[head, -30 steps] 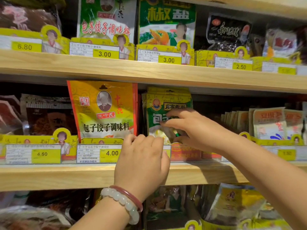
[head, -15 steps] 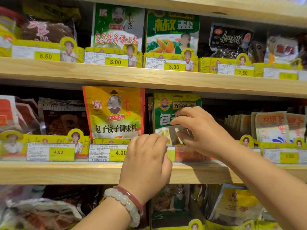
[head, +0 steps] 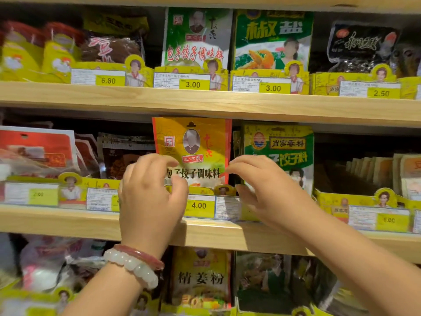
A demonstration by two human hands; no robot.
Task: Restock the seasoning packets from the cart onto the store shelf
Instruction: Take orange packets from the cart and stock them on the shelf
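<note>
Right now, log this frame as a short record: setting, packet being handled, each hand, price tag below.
setting: wooden store shelf stocked with seasoning packets
packet: yellow-orange packet, upright on the middle shelf
left hand: fingers curled at the packet's left edge; grip unclear
right hand: fingertips at its right edge; grip unclear
price tag: 4.00

yellow-orange packet (head: pixel 191 142), green-white packet (head: pixel 287 151), yellow tags (head: pixel 198 205)

I see both forearms raised, coming up from the bottom of view. Left hand (head: pixel 151 197) back to camera, fingers curled forward, thumb and index tips close together; bead bracelets on that wrist. Right hand (head: pixel 264 190) reaches in from the right, fingers bent, index tip pointing left, thumb below.
</note>
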